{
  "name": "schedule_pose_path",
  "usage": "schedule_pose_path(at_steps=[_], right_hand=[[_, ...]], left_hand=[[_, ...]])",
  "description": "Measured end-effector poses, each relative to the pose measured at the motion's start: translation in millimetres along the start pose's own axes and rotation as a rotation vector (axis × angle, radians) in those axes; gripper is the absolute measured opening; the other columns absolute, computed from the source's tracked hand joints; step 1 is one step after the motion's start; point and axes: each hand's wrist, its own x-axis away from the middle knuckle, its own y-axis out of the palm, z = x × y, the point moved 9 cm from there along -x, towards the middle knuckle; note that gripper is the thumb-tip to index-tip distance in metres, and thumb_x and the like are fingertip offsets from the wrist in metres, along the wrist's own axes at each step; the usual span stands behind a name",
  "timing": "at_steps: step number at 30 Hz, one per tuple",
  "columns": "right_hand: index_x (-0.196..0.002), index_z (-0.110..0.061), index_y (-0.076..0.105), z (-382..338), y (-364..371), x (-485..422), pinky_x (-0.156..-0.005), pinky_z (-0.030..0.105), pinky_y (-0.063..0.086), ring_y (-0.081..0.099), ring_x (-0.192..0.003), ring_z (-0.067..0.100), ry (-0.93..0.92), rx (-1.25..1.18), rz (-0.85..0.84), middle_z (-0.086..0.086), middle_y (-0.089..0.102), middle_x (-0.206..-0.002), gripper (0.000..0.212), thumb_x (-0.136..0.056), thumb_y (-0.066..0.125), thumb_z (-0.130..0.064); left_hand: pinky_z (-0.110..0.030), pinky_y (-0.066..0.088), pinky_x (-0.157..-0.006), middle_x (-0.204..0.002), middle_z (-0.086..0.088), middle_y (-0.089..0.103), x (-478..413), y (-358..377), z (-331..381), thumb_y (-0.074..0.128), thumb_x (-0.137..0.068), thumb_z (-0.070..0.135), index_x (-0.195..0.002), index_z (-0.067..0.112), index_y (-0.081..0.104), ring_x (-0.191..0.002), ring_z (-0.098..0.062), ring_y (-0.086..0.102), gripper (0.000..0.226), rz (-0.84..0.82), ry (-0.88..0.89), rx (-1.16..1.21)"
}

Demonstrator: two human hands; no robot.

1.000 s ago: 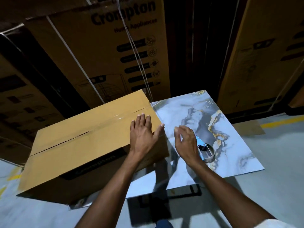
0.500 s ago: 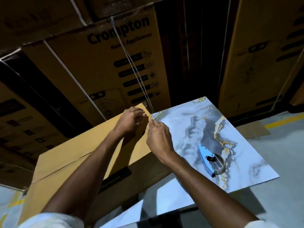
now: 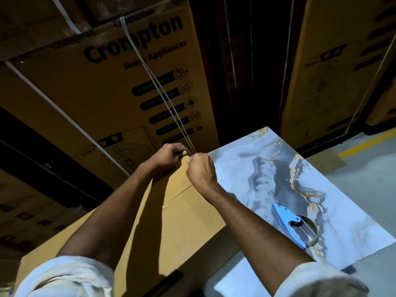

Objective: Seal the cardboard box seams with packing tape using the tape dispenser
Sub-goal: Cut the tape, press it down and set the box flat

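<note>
The brown cardboard box point(image 3: 188, 224) lies flat on the marble-patterned table point(image 3: 252, 166), its top seam point(image 3: 179, 194) running toward the far right corner. Both hands meet at that corner. My left hand point(image 3: 168, 156) curls its fingers over the box's far edge. My right hand point(image 3: 200, 170) is in a fist beside it, thumb and forefinger pinching what looks like a small pale end of tape at the corner. The blue tape dispenser point(image 3: 293, 226) lies on the table to the right, away from both hands.
Tall printed cartons point(image 3: 132, 67) with white straps stand stacked right behind the box and table. More cartons point(image 3: 334, 61) rise at the right. Grey floor with a yellow line point(image 3: 368, 142) lies beyond the table's right edge.
Both hands left the box's near end and reached to its far right corner, closing there. The left went from flat on the lid to curled. The view moved closer.
</note>
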Motion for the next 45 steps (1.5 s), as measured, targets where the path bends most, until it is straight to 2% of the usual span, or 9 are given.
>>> schedule_pose_path(at_steps=[7, 11, 17, 20, 23, 26, 32, 37, 45], right_hand=[[-0.095, -0.009, 0.073, 36.6, -27.8, 53.0, -0.051, 0.023, 0.026, 0.066, -0.077, 0.029, -0.142, 0.130, -0.053, 0.012, 0.072, -0.086, 0.042, -0.106, 0.042, -0.035], [-0.072, -0.014, 0.063, 64.0, -68.3, 118.7, -0.047, 0.027, 0.035, 0.063, -0.050, 0.027, -0.280, 0.047, 0.062, 0.006, 0.063, -0.055, 0.039, -0.102, 0.045, -0.033], [-0.134, -0.014, 0.065, 122.1, -75.5, 185.1, -0.069, -0.001, 0.040, 0.059, -0.071, -0.021, -0.126, -0.535, 0.075, -0.020, 0.074, -0.093, 0.041, -0.100, 0.058, -0.037], [-0.136, -0.020, 0.062, 145.5, -48.9, 181.0, -0.094, 0.016, 0.051, 0.067, -0.106, -0.005, -0.081, -0.756, -0.039, -0.009, 0.067, -0.129, 0.038, -0.098, 0.064, -0.018], [-0.128, -0.017, 0.067, 158.1, -31.6, 166.4, -0.108, 0.036, 0.048, 0.064, -0.122, 0.013, -0.029, -0.921, -0.158, -0.007, 0.067, -0.129, 0.044, -0.091, 0.068, 0.006], [-0.120, -0.013, 0.071, 172.5, -21.9, 155.8, -0.110, 0.046, 0.046, 0.063, -0.123, 0.017, 0.083, -1.071, -0.248, 0.000, 0.069, -0.127, 0.040, -0.081, 0.077, -0.004], [-0.131, -0.014, 0.064, 184.5, -13.4, 167.8, -0.108, 0.049, 0.048, 0.057, -0.130, 0.013, 0.060, -0.907, -0.261, -0.001, 0.062, -0.137, 0.047, -0.087, 0.074, 0.000], [-0.142, -0.012, 0.056, 163.0, -52.2, 178.5, -0.107, 0.020, 0.045, 0.053, -0.132, 0.002, -0.127, -0.709, -0.076, -0.005, 0.059, -0.141, 0.075, -0.077, 0.084, -0.038], [-0.120, -0.005, 0.073, 132.7, -60.8, 161.7, -0.086, 0.017, 0.055, 0.068, -0.097, 0.008, -0.270, -0.675, 0.128, 0.003, 0.070, -0.108, 0.052, -0.072, 0.090, -0.014]], left_hand=[[-0.041, 0.054, -0.094, -0.106, 0.005, 0.076, -4.1, 7.8, -20.8, 0.047, -0.108, 0.026, -0.102, 0.021, 0.078, -0.106, -0.012, 0.068, 0.032, 0.054, -0.170, 0.226], [-0.040, 0.053, -0.098, -0.109, -0.001, 0.076, -2.4, 10.5, -24.2, 0.046, -0.109, 0.028, -0.108, 0.016, 0.078, -0.109, -0.018, 0.068, 0.035, 0.056, -0.262, 0.281], [-0.034, 0.054, -0.094, -0.114, -0.012, 0.075, -1.7, 13.5, -23.0, 0.046, -0.109, 0.028, -0.110, 0.004, 0.076, -0.108, -0.022, 0.069, 0.038, 0.060, -0.414, 0.374], [-0.028, 0.049, -0.090, -0.118, -0.011, 0.073, 0.6, 17.4, -19.0, 0.045, -0.110, 0.030, -0.111, 0.001, 0.075, -0.107, -0.020, 0.066, 0.042, 0.048, -0.491, 0.395], [-0.033, 0.045, -0.091, -0.117, -0.011, 0.070, 3.5, 19.3, -16.2, 0.041, -0.110, 0.037, -0.113, 0.002, 0.075, -0.108, -0.024, 0.063, 0.048, 0.023, -0.535, 0.386], [-0.035, 0.042, -0.089, -0.113, -0.014, 0.063, 4.9, 21.3, -16.7, 0.036, -0.110, 0.044, -0.107, 0.005, 0.071, -0.093, -0.022, 0.059, 0.052, 0.013, -0.596, 0.352], [-0.047, 0.036, -0.112, -0.152, -0.025, 0.045, 8.0, 25.0, -19.7, 0.029, -0.109, 0.052, -0.145, -0.003, 0.049, -0.138, -0.041, 0.044, 0.069, 0.004, -0.709, 0.289], [-0.048, 0.035, -0.113, -0.154, -0.026, 0.042, 9.9, 26.7, -21.2, 0.026, -0.108, 0.055, -0.148, -0.005, 0.042, -0.139, -0.041, 0.043, 0.074, -0.002, -0.759, 0.279], [-0.049, 0.038, -0.112, -0.147, -0.027, 0.049, 13.1, 29.4, -22.2, 0.020, -0.107, 0.058, -0.145, -0.004, 0.045, -0.132, -0.040, 0.050, 0.078, 0.026, -0.741, 0.199]])
